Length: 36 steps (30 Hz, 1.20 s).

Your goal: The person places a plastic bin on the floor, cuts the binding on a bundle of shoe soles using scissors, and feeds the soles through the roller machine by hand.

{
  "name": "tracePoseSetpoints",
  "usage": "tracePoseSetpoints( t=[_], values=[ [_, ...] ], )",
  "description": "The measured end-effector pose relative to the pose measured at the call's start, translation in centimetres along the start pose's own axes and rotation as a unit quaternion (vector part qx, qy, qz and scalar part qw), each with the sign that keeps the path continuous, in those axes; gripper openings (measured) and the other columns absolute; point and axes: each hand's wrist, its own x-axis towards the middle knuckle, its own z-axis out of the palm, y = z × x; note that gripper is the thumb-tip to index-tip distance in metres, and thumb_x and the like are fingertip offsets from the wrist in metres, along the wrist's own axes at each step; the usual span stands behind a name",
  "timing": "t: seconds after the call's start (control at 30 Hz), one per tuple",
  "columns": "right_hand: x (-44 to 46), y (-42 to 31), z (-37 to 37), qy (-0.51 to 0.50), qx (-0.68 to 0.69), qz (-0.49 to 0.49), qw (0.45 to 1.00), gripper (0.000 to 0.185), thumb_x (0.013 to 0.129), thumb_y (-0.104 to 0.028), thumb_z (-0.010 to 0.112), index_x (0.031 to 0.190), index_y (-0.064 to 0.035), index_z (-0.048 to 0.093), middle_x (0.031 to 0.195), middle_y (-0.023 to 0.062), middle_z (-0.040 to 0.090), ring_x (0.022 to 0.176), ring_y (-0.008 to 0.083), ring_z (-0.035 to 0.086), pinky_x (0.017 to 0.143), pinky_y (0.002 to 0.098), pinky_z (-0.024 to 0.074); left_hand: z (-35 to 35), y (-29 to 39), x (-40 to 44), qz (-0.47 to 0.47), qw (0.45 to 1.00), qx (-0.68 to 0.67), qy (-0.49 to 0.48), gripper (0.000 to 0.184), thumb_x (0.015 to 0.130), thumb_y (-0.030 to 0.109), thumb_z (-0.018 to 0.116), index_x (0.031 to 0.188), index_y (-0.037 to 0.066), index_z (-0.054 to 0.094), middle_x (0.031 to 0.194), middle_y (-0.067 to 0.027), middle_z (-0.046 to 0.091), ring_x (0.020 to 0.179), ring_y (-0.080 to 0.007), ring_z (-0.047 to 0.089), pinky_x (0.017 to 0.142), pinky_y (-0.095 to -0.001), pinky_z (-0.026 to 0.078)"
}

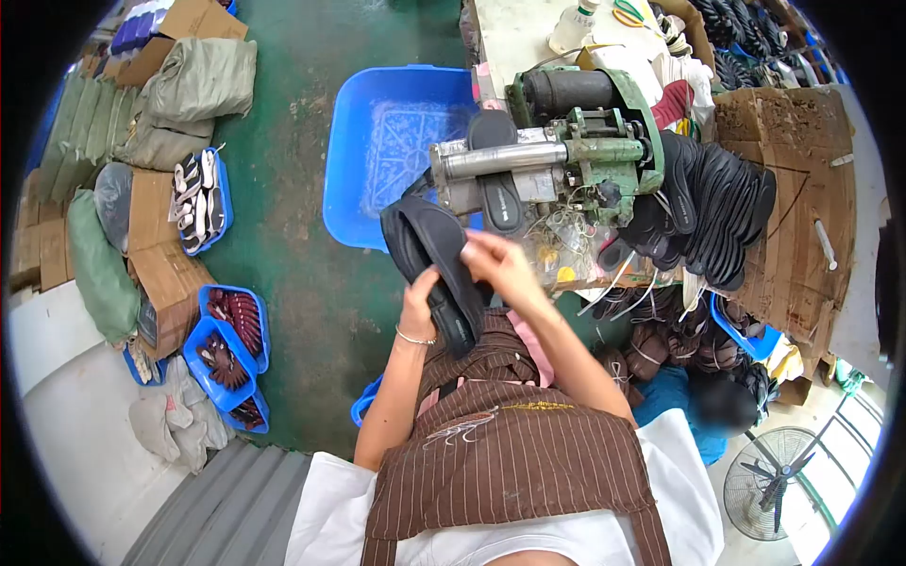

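Observation:
In front of my apron, my left hand (418,307) holds a black sandal (436,250) by its near side, with the fingers partly hidden behind it. Pinched at the sandal's right edge are the fingers of my right hand (500,264). The sandal is tilted, with its wide dark upper part toward the machine; I cannot tell whether it is one piece or a pair laid together. Just beyond it stands a green machine (604,141) with a shiny metal roller (505,160). A black insole (500,203) lies under that roller.
A large blue bin (349,160) stands on the floor beyond my hands. Many black insoles (722,212) are stacked right of the machine. A bottle (573,28) and scissors (627,13) rest on the worktable. Blue baskets (222,377) of footwear stand left; a fan (774,476) is at lower right.

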Motion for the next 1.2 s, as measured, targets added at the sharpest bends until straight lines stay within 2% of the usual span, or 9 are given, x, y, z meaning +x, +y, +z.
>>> tracePoseSetpoints(
  t=[0.1,0.17,0.4,0.5,0.57,0.6,0.73,0.97,1.2],
  values=[
    [-1.8,1.7,1.7,0.045,0.114,-0.078,0.989,0.034,0.081,-0.007,0.065,0.111,0.0025,0.052,0.1,0.0051,0.06,0.089,0.0093,0.056,0.08,0.024,0.0457,0.3,-1.0,0.1,0.042,0.997,0.031,0.063,0.023,0.085,0.007,0.054,0.106,-0.004,0.058,0.105,-0.0112,0.06,0.094,-0.019,0.059,0.08,-0.0302,0.048],
    [-2.5,2.0,1.4,0.112,0.117,-0.104,0.981,0.028,0.08,-0.003,0.064,0.106,0.0013,0.053,0.098,0.004,0.061,0.088,0.0085,0.056,0.079,0.0224,0.0457,0.8,-1.4,0.4,0.202,0.948,0.215,0.122,0.018,0.084,0.004,0.057,0.101,-0.003,0.059,0.098,-0.0093,0.062,0.085,-0.0171,0.06,0.076,-0.029,0.048],
    [1.8,5.0,-4.3,0.297,-0.019,-0.064,0.952,0.018,0.083,-0.007,0.062,0.074,-0.0051,0.047,0.065,-0.0061,0.047,0.058,0.002,0.039,0.051,0.0187,0.0328,0.5,-1.3,0.2,0.17,0.962,0.196,0.08,0.018,0.089,0.011,0.056,0.096,-0.006,0.058,0.088,-0.0121,0.062,0.074,-0.0177,0.06,0.067,-0.0313,0.05],
    [2.0,2.0,-1.8,0.189,0.093,-0.069,0.975,0.021,0.087,-0.019,0.059,0.081,0.0011,0.057,0.077,0.0066,0.066,0.067,0.0089,0.061,0.06,0.023,0.0491,1.5,-1.8,0.2,0.171,0.967,0.16,0.098,0.016,0.086,0.011,0.061,0.089,-0.005,0.061,0.08,-0.0093,0.064,0.071,-0.0154,0.061,0.065,-0.0276,0.049],
    [0.5,3.1,-0.4,0.053,0.024,0.028,0.998,0.031,0.091,-0.02,0.054,0.108,0.0053,0.056,0.088,0.0074,0.065,0.079,0.0113,0.061,0.071,0.0257,0.0491,1.7,-2.1,0.4,0.185,0.947,0.232,0.122,0.02,0.084,0.016,0.065,0.086,-0.004,0.063,0.079,-0.0069,0.065,0.071,-0.0128,0.06,0.065,-0.0266,0.048],
    [-0.6,3.7,1.3,0.043,-0.055,-0.077,0.995,0.036,0.088,-0.019,0.058,0.114,0.0065,0.054,0.095,0.0123,0.065,0.087,0.0142,0.061,0.078,0.0267,0.0485,2.7,-1.5,0.3,0.25,0.9,0.314,0.169,0.024,0.08,0.02,0.07,0.083,-0.003,0.063,0.079,-0.0053,0.065,0.071,-0.0105,0.058,0.065,-0.0258,0.047],
    [-2.9,2.7,2.5,0.019,0.109,-0.063,0.992,0.034,0.085,-0.005,0.059,0.117,0.0038,0.05,0.107,0.0099,0.06,0.098,0.0128,0.056,0.085,0.0265,0.0446,1.3,-2.2,0.5,0.253,0.885,0.347,0.179,0.03,0.075,0.022,0.075,0.086,-0.003,0.061,0.079,-0.0048,0.064,0.07,-0.0104,0.056,0.064,-0.026,0.046],
    [-3.7,3.3,2.6,0.102,0.161,-0.003,0.982,0.027,0.083,-0.01,0.063,0.106,0.0032,0.055,0.098,0.0068,0.062,0.083,0.0105,0.057,0.075,0.0251,0.0474,1.1,-1.7,0.7,0.258,0.888,0.334,0.182,0.031,0.081,0.025,0.07,0.087,-0.004,0.062,0.085,-0.0051,0.063,0.076,-0.0108,0.056,0.07,-0.0261,0.045],
    [1.9,1.6,-3.5,0.226,0.074,0.032,0.971,0.02,0.088,-0.019,0.058,0.09,0.001,0.058,0.072,0.0068,0.064,0.057,0.0138,0.061,0.053,0.0262,0.0492,-0.5,-1.4,1.6,0.1,0.989,0.054,0.095,0.033,0.09,0.026,0.056,0.106,-0.002,0.054,0.096,-0.0121,0.063,0.082,-0.0193,0.061,0.074,-0.0307,0.05]
  ],
)
